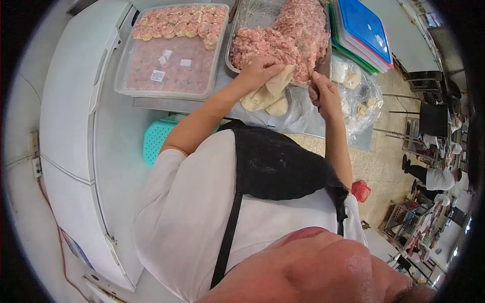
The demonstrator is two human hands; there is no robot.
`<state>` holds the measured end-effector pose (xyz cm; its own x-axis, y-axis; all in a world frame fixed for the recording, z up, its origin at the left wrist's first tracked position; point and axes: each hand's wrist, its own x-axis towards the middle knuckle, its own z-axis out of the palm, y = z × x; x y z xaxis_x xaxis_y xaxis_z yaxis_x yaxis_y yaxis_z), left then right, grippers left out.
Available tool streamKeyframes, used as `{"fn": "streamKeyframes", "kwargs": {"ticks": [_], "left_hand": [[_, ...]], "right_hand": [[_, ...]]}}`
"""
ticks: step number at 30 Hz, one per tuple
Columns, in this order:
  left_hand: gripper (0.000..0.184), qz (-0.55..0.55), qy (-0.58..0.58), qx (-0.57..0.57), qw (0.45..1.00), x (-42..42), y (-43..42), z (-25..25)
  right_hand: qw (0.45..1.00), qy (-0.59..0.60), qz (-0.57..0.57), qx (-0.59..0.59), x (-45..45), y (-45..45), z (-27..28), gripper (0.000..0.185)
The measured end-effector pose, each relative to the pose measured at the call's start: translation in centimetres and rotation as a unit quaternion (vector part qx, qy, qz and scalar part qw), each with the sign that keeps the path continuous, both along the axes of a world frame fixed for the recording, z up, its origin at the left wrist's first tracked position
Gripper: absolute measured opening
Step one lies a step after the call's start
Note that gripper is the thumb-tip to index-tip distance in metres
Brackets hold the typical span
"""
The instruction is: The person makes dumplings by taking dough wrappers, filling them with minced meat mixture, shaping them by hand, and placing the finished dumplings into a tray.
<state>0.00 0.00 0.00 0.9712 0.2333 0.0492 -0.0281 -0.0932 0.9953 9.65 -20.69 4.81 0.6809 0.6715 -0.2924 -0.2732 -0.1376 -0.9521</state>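
My left hand (260, 72) is closed on a pale dough wrapper (280, 81), held up at the near edge of a metal tray (237, 15). More round dough wrappers (257, 100) lie just below that hand on clear plastic. The tray holds a large heap of pink ground meat (303, 28). My right hand (326, 94) is wrapped round a thin tool with a dark handle, close to the meat's near edge. Its tip is too small and blurred to make out, so its exact kind is unclear.
At the left stands a clear plastic container (118, 83) with rows of filled dumplings (177, 22) on top. Stacked coloured boards (364, 25) and a plastic bag with dough (361, 96) are at the right. A white refrigerator (76, 101) and turquoise basket (156, 139) stand left.
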Motion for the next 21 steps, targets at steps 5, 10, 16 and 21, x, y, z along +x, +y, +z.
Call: {"fn": "streamKeyframes", "kwargs": {"ticks": [5, 10, 16, 21], "left_hand": [[0.026, 0.052, -0.067, 0.144, 0.986, 0.5, -3.2, 2.1], [0.025, 0.101, -0.024, -0.012, 0.995, -0.1, -3.0, 2.1], [0.027, 0.129, -0.051, 0.070, 0.988, -0.8, -1.6, 0.7], [0.021, 0.104, -0.018, 0.104, 0.989, -1.1, -2.5, 0.9]], "right_hand": [[0.998, -0.063, 0.003, -0.024, -0.7, 0.7, -0.6, 0.017], [0.999, -0.009, 0.032, 0.029, -0.7, 0.5, -1.5, 0.013], [0.998, -0.029, 0.047, 0.003, -0.6, 1.0, -2.2, 0.010], [0.998, -0.037, 0.048, 0.018, -1.0, 2.6, -1.6, 0.014]]}}
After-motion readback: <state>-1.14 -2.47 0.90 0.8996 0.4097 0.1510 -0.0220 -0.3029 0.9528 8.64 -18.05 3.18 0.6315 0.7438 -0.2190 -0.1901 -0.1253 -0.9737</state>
